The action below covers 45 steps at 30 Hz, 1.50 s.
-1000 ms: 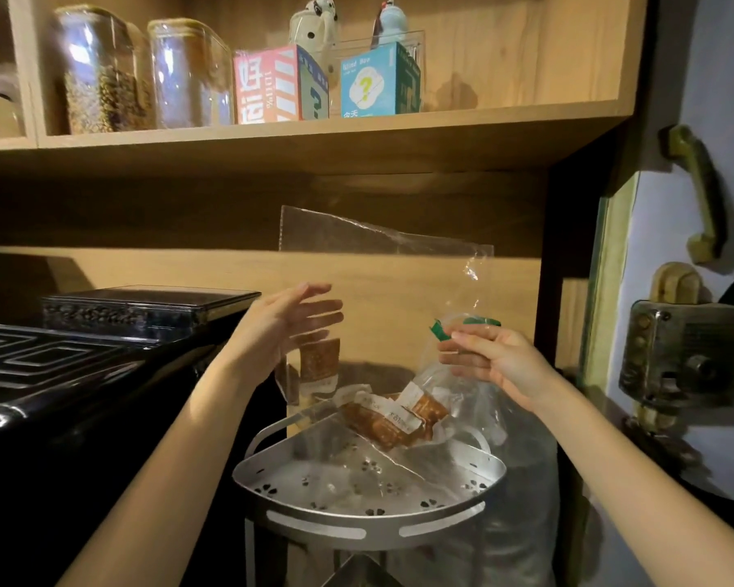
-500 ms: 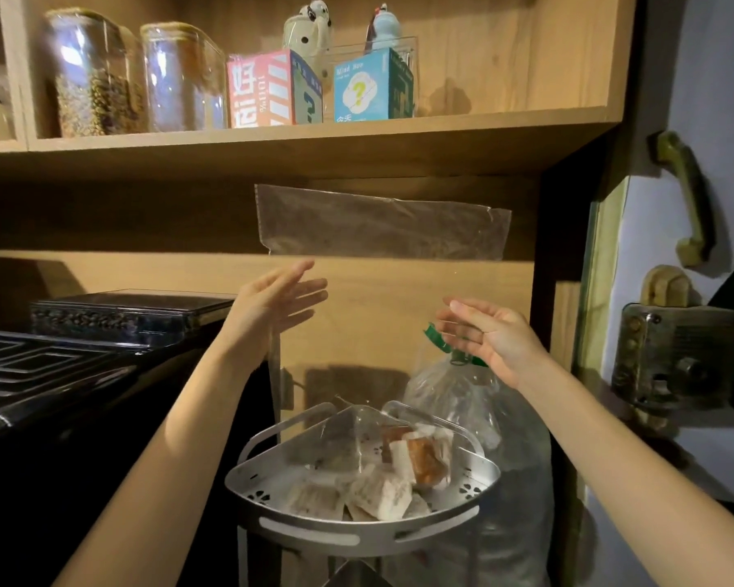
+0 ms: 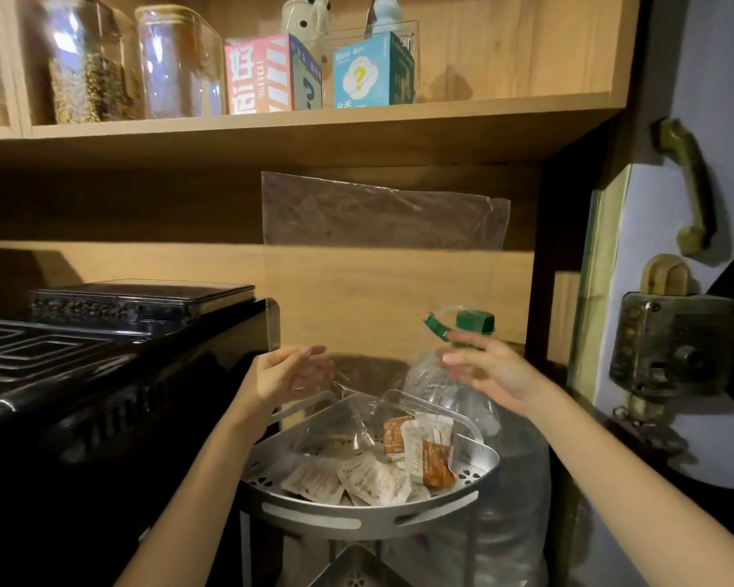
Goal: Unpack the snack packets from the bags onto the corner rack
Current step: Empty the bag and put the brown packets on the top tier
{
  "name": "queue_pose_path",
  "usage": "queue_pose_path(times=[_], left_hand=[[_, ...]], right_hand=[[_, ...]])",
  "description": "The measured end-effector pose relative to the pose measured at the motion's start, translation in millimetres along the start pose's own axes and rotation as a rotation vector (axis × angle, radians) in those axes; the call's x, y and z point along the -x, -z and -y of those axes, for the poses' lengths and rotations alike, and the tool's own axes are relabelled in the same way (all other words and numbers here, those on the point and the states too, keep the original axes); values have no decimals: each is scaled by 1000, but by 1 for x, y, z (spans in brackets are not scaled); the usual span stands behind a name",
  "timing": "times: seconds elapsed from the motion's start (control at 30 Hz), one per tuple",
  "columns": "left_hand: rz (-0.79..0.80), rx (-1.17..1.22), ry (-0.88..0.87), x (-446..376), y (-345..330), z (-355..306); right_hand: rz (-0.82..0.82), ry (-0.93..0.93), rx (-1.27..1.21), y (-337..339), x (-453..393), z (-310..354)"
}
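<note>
Now the clear plastic bag [image 3: 384, 211] is being held upside down above the corner rack [image 3: 369, 508], its closed end up near the underside of the wooden shelf [image 3: 297, 133] and its open mouth hanging down into the tray. The left hand [image 3: 287, 374] is pinching the bag's left edge with loosely curled fingers, as far as the blur allows; the right hand [image 3: 482, 368] is raised at the bag's right side with fingers relaxed and spread, and whether it actually has hold of the film I cannot tell. Most of the snack packets [image 3: 371, 478] are already lying in the top tier, white ones toward the front, while two orange-and-white packets [image 3: 420, 444] are leaning upright against the back rail, seemingly still inside the bag's mouth.

To finish this step well, the bag probably wants a gentle shake while being lifted straight up, so the last packets slide free rather than getting dragged over the rim. Keeping the mouth centred over the tray matters, since the large water bottle [image 3: 484, 417] with its green cap [image 3: 475, 324] is standing just beside the rack on the right, and a stray packet could drop between them. The black appliance [image 3: 102, 374] on the left is crowding the left forearm, so small movements are safer.
</note>
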<state>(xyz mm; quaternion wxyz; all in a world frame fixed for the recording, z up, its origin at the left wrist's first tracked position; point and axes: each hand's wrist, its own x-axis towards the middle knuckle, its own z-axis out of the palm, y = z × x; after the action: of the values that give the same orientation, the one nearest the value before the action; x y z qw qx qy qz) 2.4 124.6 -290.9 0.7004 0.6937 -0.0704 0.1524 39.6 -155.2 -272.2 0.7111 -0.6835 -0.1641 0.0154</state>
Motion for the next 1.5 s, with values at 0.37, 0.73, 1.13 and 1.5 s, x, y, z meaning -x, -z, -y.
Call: queue_pose_path(times=[0.37, 0.73, 1.13, 1.5], left_hand=[[-19, 32, -196, -10, 9, -42], [188, 74, -298, -16, 11, -103], [359, 264, -233, -8, 7, -106], [405, 280, -222, 7, 8, -101]], right_hand=[[-138, 183, -102, -5, 2, 18], [-133, 288, -49, 2, 8, 67], [-26, 230, -242, 19, 31, 81], [25, 224, -306, 26, 51, 79]])
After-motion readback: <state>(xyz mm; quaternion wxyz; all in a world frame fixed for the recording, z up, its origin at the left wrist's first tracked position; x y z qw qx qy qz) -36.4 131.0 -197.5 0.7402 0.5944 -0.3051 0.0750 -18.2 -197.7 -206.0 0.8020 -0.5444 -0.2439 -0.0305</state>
